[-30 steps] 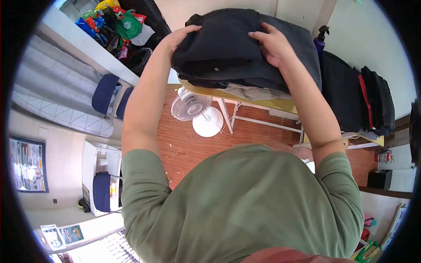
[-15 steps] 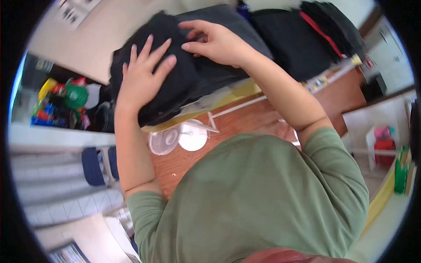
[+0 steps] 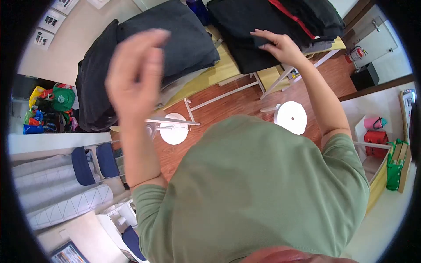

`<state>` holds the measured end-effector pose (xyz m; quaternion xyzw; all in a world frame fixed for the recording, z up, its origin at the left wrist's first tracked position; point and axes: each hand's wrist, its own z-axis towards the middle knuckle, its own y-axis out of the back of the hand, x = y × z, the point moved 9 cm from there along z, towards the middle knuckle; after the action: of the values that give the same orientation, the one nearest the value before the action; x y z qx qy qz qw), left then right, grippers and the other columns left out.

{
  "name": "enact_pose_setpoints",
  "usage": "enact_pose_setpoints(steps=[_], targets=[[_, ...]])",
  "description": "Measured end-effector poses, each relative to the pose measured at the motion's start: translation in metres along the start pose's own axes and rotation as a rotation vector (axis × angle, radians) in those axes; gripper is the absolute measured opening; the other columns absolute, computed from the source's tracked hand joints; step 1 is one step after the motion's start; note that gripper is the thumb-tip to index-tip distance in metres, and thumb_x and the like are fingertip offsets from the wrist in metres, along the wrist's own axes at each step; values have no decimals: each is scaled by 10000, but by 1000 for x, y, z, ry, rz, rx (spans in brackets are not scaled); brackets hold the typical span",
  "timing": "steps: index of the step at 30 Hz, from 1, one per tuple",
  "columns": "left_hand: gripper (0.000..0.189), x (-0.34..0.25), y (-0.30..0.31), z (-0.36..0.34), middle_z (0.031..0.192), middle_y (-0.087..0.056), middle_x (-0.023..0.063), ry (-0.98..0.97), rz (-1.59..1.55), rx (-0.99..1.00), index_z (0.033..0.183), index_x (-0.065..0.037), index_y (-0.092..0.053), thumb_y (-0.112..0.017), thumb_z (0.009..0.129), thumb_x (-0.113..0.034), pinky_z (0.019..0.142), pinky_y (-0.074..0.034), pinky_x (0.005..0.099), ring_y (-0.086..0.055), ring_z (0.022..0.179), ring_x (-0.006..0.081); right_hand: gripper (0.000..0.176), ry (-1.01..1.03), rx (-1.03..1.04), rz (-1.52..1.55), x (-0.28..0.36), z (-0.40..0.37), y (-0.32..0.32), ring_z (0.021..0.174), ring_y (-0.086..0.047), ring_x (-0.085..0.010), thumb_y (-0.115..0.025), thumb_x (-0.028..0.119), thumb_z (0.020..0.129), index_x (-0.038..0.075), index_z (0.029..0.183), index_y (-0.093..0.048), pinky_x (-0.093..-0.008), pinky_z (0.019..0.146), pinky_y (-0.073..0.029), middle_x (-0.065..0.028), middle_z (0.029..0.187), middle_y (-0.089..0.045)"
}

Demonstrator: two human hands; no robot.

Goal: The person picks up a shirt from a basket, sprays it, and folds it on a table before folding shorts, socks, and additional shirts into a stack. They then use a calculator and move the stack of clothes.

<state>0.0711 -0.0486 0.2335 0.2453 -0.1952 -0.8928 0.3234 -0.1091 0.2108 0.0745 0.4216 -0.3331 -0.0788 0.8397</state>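
Black folded clothes stack [image 3: 245, 26] lies directly under the right hand [image 3: 283, 48], whose spread fingers press its near edge. The left hand [image 3: 131, 83] hovers open and empty above the dark grey folded pile [image 3: 184, 35].

Your left hand [image 3: 133, 74] is raised and blurred, fingers loosely spread, in front of the folded dark grey stack [image 3: 188, 39] on the yellow table [image 3: 223, 70]. Your right hand [image 3: 280, 47] lies on the black clothes pile [image 3: 243, 44]; whether it grips is unclear.
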Motion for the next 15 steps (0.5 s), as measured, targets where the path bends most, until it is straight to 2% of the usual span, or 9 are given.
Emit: enact_pose_setpoints(steps=[2,3,4,6,8,9,12,13,15], targets=[[205,12,-66,-25,1055,-693,104,282,-148,125,1109,-2,-691,-571,982,-109,817,-505,263,-663,889,140,373,-317,-25,294,-30,-4,4,1001,-651,-164,-685,106,891,24,1250,-625,-319,904,-505,-172,1117,-702],[224,26,-101,-42,1040,-698,102,448,-240,154,1130,-7,-684,-572,988,-140,812,-507,260,-662,907,138,348,-248,-69,345,-29,-5,6,863,-608,-94,-670,157,929,-2,1235,-626,-270,806,-507,-168,1008,-724],[246,42,-134,-61,1026,-702,101,614,-334,179,1151,-12,-678,-572,995,-171,807,-508,257,-661,925,136,438,-217,-37,255,-39,-6,0,1013,-642,-176,-716,208,882,1,1254,-614,-339,929,-489,-172,1116,-698],[377,69,-192,-99,1107,-681,128,910,-507,237,1231,1,-627,-554,1009,-295,875,-502,305,-637,1048,166,603,310,11,-195,25,-11,1,1213,-580,-282,-763,246,807,35,1334,-562,-436,1060,-408,-159,1260,-638],[570,71,-218,-109,1245,-609,171,979,-409,175,1325,35,-531,-525,1004,-436,980,-450,360,-565,1175,216,662,332,50,-505,51,-21,-8,1289,-513,-317,-764,200,759,68,1363,-528,-469,1106,-359,-148,1322,-595],[700,77,-235,-115,1383,-503,201,1103,-486,178,1378,43,-464,-499,985,-536,1078,-366,401,-480,1279,280,669,348,47,-638,59,-25,-11,1302,-507,-318,-758,164,741,77,1360,-522,-466,1116,-357,-143,1336,-586],[728,78,-263,-91,1415,-475,192,1309,-1094,-10,1394,7,-456,-483,972,-585,1103,-341,426,-460,1296,313,555,276,-10,-429,29,-18,-1,1256,-544,-309,-727,99,734,45,1262,-565,-454,1081,-400,-151,1297,-606],[758,84,-270,-85,1386,-512,163,1354,-1183,-61,1389,-30,-473,-504,934,-636,1100,-349,451,-485,1274,313,501,272,-82,-380,27,-15,9,1150,-618,-300,-713,57,721,25,1202,-574,-426,975,-492,-153,1223,-644],[767,79,-278,-63,1305,-566,163,1434,-1426,-129,1344,-30,-506,-544,900,-654,1054,-401,459,-541,1199,298,499,173,-83,-297,36,-13,28,1087,-649,-305,-714,44,715,21,1194,-578,-415,906,-529,-156,1177,-662]])
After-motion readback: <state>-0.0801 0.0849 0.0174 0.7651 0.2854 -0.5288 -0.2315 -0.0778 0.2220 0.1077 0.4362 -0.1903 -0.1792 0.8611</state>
